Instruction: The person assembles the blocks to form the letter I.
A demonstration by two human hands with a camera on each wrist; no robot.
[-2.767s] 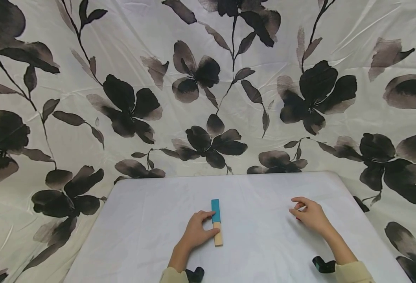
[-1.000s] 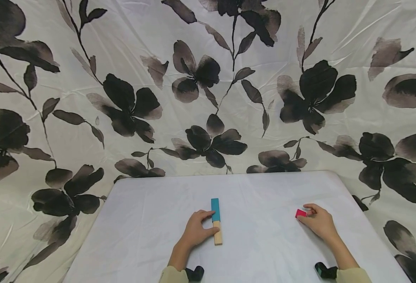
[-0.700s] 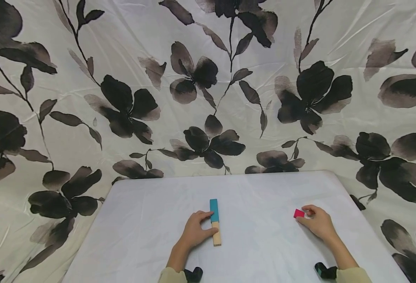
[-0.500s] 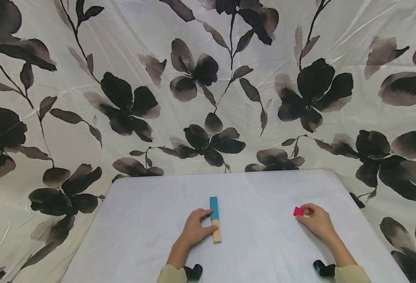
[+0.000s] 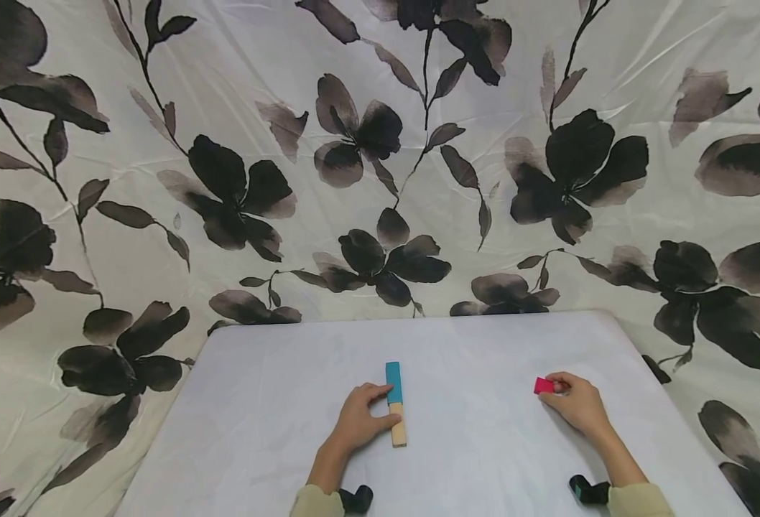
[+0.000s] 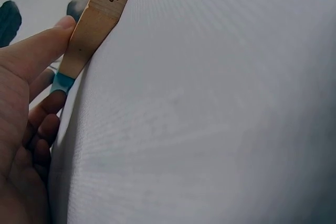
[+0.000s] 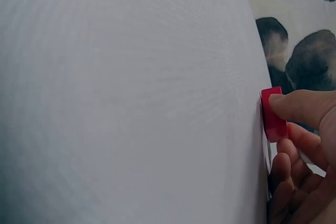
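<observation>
Red block (image 5: 544,385) pinched by the right hand (image 5: 577,403), at the right of the worktop (image 5: 477,409).
The right hand's fingers are clamped on its right end; a shallow grip could let it twist or slip. Well to the left, the left hand (image 5: 357,422), fingers spread apart, touches the near wooden block (image 5: 398,436) and far blue block (image 5: 394,377); uneven pressure could push them out of line.

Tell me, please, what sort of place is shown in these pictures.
It is probably an indoor spot arranged for recording hand work, though no wider room shows. A white table is in front, a flowered cloth fills the view beyond it, and small black devices sit at both wrists.
</observation>
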